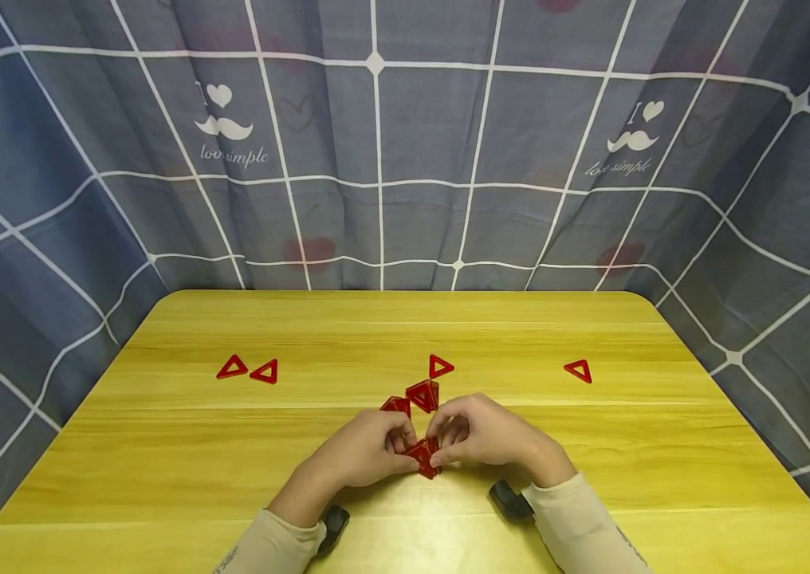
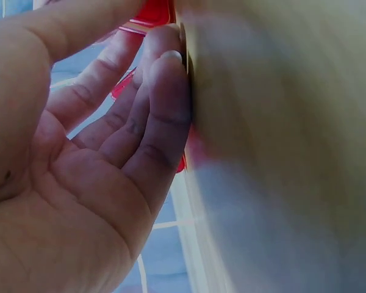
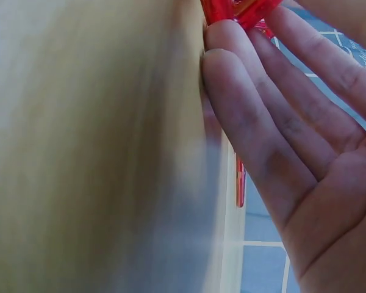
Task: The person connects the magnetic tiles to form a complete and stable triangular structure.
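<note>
Near the front middle of the wooden table, both hands meet at a small pile of red triangle pieces (image 1: 422,458). From the left, my left hand (image 1: 365,448) pinches the pile between thumb and fingers. On the other side my right hand (image 1: 485,434) grips it, the thumb lying over the top. In the left wrist view the red pieces (image 2: 155,13) show at the fingertips, with the lower fingers close along the tabletop. The right wrist view has red plastic (image 3: 241,11) at the tips of the fingers. Part of the pile is hidden by the fingers.
Just beyond the hands lie two more red stacks, one left (image 1: 396,405) and one behind (image 1: 423,395). Single hollow triangles rest farther back: one in the middle (image 1: 440,367), one right (image 1: 579,371), two left (image 1: 233,367). A checked curtain (image 1: 419,143) hangs behind the table (image 1: 161,446).
</note>
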`<action>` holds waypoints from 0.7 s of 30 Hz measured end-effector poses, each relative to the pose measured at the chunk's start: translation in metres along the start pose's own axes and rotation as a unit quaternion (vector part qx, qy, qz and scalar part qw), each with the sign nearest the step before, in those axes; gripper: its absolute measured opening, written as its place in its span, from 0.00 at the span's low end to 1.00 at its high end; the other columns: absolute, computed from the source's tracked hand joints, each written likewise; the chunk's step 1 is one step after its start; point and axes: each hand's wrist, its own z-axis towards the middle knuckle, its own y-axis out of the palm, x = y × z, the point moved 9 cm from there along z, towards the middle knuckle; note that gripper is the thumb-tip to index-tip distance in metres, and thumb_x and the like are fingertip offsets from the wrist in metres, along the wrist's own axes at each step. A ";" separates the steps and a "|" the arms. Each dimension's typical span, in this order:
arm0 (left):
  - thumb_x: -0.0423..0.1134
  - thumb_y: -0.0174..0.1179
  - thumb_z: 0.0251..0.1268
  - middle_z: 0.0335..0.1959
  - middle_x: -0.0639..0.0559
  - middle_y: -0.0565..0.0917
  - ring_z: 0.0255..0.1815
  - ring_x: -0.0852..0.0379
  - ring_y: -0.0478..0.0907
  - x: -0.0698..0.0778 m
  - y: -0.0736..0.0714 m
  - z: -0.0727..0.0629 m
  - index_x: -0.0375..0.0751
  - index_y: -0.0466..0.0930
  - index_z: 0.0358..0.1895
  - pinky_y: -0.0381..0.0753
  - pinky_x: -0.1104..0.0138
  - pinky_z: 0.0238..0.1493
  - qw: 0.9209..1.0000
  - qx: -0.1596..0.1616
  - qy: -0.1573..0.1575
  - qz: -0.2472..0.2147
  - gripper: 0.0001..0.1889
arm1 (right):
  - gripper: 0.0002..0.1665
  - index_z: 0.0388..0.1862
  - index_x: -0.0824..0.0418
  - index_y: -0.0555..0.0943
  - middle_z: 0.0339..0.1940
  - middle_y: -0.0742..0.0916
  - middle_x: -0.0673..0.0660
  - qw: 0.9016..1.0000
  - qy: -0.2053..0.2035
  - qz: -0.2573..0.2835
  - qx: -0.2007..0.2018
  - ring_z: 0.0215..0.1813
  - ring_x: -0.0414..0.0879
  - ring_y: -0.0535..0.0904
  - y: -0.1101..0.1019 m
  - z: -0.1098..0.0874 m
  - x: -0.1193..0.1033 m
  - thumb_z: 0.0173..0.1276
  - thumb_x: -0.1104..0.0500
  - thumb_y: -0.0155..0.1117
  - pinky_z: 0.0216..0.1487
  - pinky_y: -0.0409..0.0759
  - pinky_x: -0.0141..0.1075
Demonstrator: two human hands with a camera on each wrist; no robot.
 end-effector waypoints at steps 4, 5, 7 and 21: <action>0.38 0.76 0.57 0.23 0.59 0.77 0.25 0.65 0.73 0.000 -0.002 0.000 0.46 0.80 0.33 0.75 0.68 0.29 1.000 0.014 -0.005 0.003 0.11 | 0.15 0.43 0.55 0.86 0.32 0.87 0.49 1.000 -0.007 -0.004 0.007 0.32 0.43 0.85 -0.001 0.001 0.000 0.58 0.57 0.80 0.37 0.84 0.37; 0.38 0.76 0.57 0.23 0.59 0.77 0.25 0.64 0.73 0.000 -0.002 0.000 0.46 0.80 0.32 0.75 0.68 0.29 1.000 0.019 -0.007 0.005 0.11 | 0.15 0.43 0.55 0.86 0.32 0.87 0.49 1.000 -0.008 -0.007 0.010 0.32 0.43 0.85 -0.001 0.001 -0.001 0.59 0.56 0.80 0.37 0.84 0.37; 0.38 0.76 0.56 0.23 0.59 0.77 0.25 0.64 0.73 -0.001 -0.004 0.000 0.45 0.80 0.33 0.75 0.68 0.29 0.999 0.029 -0.012 0.009 0.11 | 0.14 0.42 0.55 0.86 0.32 0.87 0.49 1.000 -0.012 -0.015 0.017 0.32 0.43 0.84 -0.002 0.001 -0.001 0.59 0.56 0.80 0.36 0.84 0.37; 0.38 0.73 0.60 0.26 0.58 0.78 0.26 0.61 0.73 -0.012 -0.012 -0.002 0.35 0.83 0.50 0.74 0.65 0.32 0.997 0.035 -0.069 0.021 0.18 | 0.13 0.45 0.54 0.85 0.34 0.85 0.45 0.994 0.004 -0.081 0.070 0.32 0.40 0.81 -0.013 0.003 0.003 0.64 0.52 0.76 0.34 0.81 0.36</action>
